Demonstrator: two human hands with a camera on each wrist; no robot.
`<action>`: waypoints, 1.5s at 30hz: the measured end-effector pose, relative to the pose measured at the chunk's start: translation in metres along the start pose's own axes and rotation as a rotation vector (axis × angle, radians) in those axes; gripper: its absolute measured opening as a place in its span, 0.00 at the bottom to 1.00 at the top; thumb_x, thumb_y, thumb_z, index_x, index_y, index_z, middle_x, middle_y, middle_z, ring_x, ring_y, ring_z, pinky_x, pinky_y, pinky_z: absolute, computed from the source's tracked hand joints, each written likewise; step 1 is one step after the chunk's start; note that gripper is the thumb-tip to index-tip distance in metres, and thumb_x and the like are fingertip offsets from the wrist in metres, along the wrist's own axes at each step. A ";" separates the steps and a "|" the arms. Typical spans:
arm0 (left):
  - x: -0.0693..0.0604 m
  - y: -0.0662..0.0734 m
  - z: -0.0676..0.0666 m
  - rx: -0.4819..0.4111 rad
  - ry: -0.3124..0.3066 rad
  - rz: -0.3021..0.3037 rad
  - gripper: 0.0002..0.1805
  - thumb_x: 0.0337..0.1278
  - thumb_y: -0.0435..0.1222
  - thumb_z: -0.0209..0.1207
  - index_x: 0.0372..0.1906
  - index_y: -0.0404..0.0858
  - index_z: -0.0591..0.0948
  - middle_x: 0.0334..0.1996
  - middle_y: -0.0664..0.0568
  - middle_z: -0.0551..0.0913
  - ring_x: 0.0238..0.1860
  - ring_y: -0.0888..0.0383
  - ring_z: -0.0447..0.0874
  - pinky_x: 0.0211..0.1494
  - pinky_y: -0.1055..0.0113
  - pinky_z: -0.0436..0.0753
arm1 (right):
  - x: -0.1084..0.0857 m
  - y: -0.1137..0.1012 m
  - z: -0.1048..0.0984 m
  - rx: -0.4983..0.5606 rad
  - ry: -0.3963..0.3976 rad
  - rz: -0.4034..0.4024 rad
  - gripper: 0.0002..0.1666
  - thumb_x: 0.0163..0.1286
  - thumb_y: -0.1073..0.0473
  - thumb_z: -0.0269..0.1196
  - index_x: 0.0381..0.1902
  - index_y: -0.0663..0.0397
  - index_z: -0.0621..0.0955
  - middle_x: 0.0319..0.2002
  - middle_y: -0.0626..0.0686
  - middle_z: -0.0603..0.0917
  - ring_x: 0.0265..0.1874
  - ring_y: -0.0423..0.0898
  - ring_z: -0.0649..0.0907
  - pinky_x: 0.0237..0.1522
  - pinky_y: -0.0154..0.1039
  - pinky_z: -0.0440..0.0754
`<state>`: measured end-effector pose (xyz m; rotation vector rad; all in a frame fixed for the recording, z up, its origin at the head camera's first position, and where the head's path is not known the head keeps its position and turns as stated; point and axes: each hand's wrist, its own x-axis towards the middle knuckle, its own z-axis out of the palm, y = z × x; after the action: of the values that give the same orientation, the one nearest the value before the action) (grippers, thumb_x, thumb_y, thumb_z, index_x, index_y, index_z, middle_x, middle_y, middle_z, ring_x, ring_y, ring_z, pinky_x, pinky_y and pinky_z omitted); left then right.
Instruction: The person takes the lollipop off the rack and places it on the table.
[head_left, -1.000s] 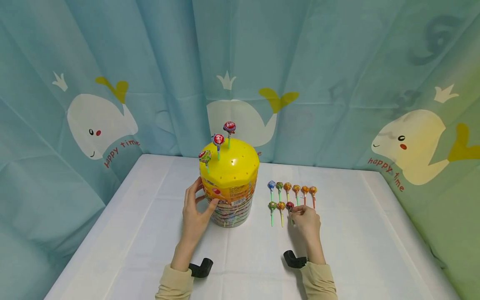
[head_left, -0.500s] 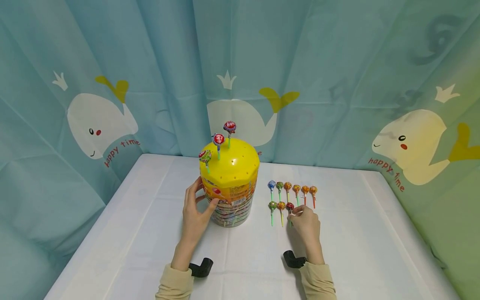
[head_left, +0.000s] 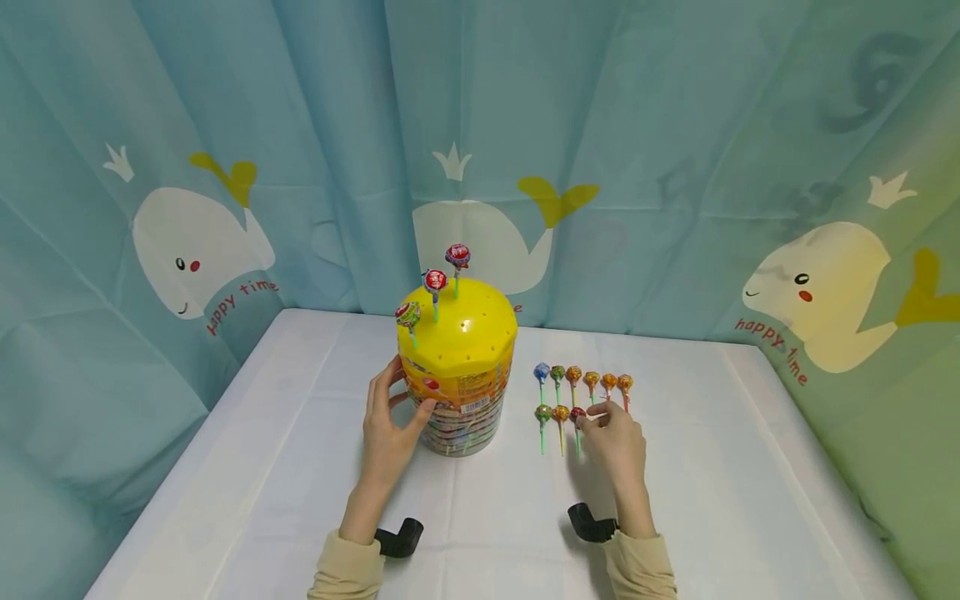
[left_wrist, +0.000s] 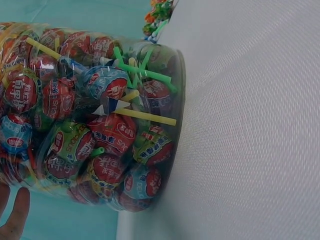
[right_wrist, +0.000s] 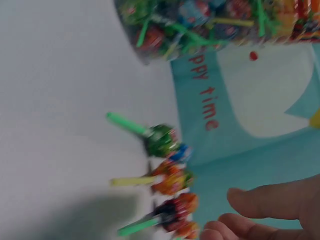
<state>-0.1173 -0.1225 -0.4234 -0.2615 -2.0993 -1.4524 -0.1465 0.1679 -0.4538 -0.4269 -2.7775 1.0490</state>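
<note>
A clear jar of wrapped lollipops (head_left: 459, 429) with a yellow lid (head_left: 480, 333) stands upright on the table. My left hand (head_left: 388, 437) holds its left side, thumb in front and fingers curled behind. Three lollipops stick up from the lid's left part, among them a green-wrapped one (head_left: 408, 314). On the right, my right hand (head_left: 618, 442) hovers just above a dark red lollipop (head_left: 577, 414) with a green stick, which lies on the table. In the right wrist view, thumb and fingers are parted and hold nothing; the dark red lollipop (right_wrist: 172, 212) lies apart from them.
Beside the dark red lollipop lie a green lollipop (head_left: 543, 413) and an orange one (head_left: 561, 413). Behind them is a row of several more lollipops, starting with a blue one (head_left: 542, 372). A whale-print curtain (head_left: 637, 167) hangs around the white table (head_left: 262, 467).
The right hand has let go of the dark red lollipop and lifted slightly away, leaving it in line with the two beside it. The left hand and jar have stayed put.
</note>
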 end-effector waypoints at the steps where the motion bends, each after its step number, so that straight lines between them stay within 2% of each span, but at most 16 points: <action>1: 0.000 0.000 0.000 -0.002 -0.001 0.000 0.40 0.47 0.22 0.64 0.69 0.27 0.62 0.61 0.32 0.67 0.61 0.47 0.67 0.55 0.50 0.78 | -0.001 -0.002 -0.002 0.002 0.012 -0.013 0.15 0.59 0.56 0.65 0.40 0.62 0.83 0.28 0.59 0.86 0.24 0.50 0.81 0.23 0.36 0.69; 6: 0.000 0.001 0.000 -0.017 -0.011 -0.006 0.40 0.47 0.22 0.64 0.69 0.27 0.61 0.61 0.31 0.67 0.60 0.48 0.67 0.55 0.48 0.77 | -0.005 -0.016 -0.012 0.054 0.073 -0.060 0.14 0.61 0.57 0.64 0.41 0.61 0.83 0.30 0.60 0.85 0.28 0.53 0.83 0.26 0.36 0.71; 12: 0.000 0.001 0.001 -0.013 -0.008 -0.002 0.41 0.46 0.23 0.64 0.68 0.26 0.61 0.60 0.30 0.68 0.59 0.46 0.67 0.54 0.49 0.77 | -0.009 -0.033 -0.019 0.139 0.114 -0.095 0.12 0.63 0.58 0.64 0.41 0.60 0.83 0.32 0.60 0.86 0.34 0.55 0.84 0.33 0.41 0.75; 17: -0.003 -0.024 0.005 -0.007 -0.001 0.005 0.43 0.46 0.24 0.65 0.71 0.32 0.61 0.61 0.35 0.68 0.61 0.50 0.68 0.55 0.53 0.78 | -0.012 -0.050 -0.023 0.198 0.129 -0.126 0.11 0.64 0.58 0.64 0.41 0.58 0.84 0.31 0.59 0.86 0.35 0.54 0.83 0.35 0.41 0.75; 19: -0.004 -0.035 0.006 -0.009 0.003 0.011 0.44 0.46 0.26 0.66 0.72 0.36 0.61 0.62 0.39 0.68 0.62 0.52 0.68 0.56 0.58 0.78 | -0.012 -0.058 -0.025 0.219 0.139 -0.143 0.10 0.64 0.58 0.64 0.41 0.57 0.84 0.30 0.58 0.86 0.34 0.52 0.83 0.35 0.38 0.73; 21: -0.004 -0.039 0.006 -0.016 0.003 0.018 0.44 0.47 0.28 0.67 0.72 0.41 0.61 0.63 0.42 0.69 0.62 0.55 0.68 0.57 0.64 0.77 | -0.013 -0.064 -0.026 0.246 0.149 -0.170 0.08 0.63 0.60 0.64 0.40 0.56 0.85 0.30 0.57 0.86 0.33 0.51 0.83 0.35 0.36 0.72; 24: -0.004 -0.040 0.006 -0.021 0.002 0.029 0.44 0.49 0.30 0.67 0.72 0.43 0.61 0.62 0.42 0.69 0.63 0.54 0.68 0.58 0.71 0.76 | -0.014 -0.075 -0.028 0.288 0.167 -0.217 0.07 0.62 0.61 0.65 0.38 0.56 0.85 0.29 0.57 0.86 0.31 0.50 0.83 0.37 0.36 0.73; 28: -0.004 -0.039 0.005 -0.021 0.002 0.034 0.44 0.50 0.31 0.67 0.73 0.43 0.60 0.62 0.41 0.68 0.63 0.53 0.68 0.58 0.75 0.75 | -0.015 -0.090 -0.032 0.328 0.177 -0.256 0.08 0.62 0.60 0.66 0.39 0.56 0.85 0.29 0.57 0.86 0.31 0.49 0.82 0.39 0.38 0.74; 34: -0.004 -0.039 0.005 -0.016 0.005 0.035 0.43 0.51 0.32 0.67 0.73 0.43 0.61 0.62 0.41 0.68 0.62 0.52 0.68 0.58 0.75 0.75 | -0.016 -0.112 -0.039 0.390 0.158 -0.290 0.08 0.63 0.60 0.65 0.39 0.54 0.84 0.30 0.54 0.85 0.32 0.47 0.82 0.35 0.36 0.75; 45: -0.004 -0.039 0.004 0.001 0.009 0.051 0.43 0.51 0.34 0.67 0.72 0.42 0.61 0.62 0.40 0.69 0.62 0.50 0.68 0.58 0.74 0.75 | -0.022 -0.158 -0.043 0.462 0.136 -0.463 0.09 0.63 0.62 0.64 0.41 0.56 0.84 0.32 0.55 0.86 0.34 0.49 0.83 0.40 0.39 0.76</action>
<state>-0.1338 -0.1336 -0.4575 -0.3045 -2.0710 -1.4206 -0.1491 0.0747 -0.3172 0.1877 -2.2467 1.4050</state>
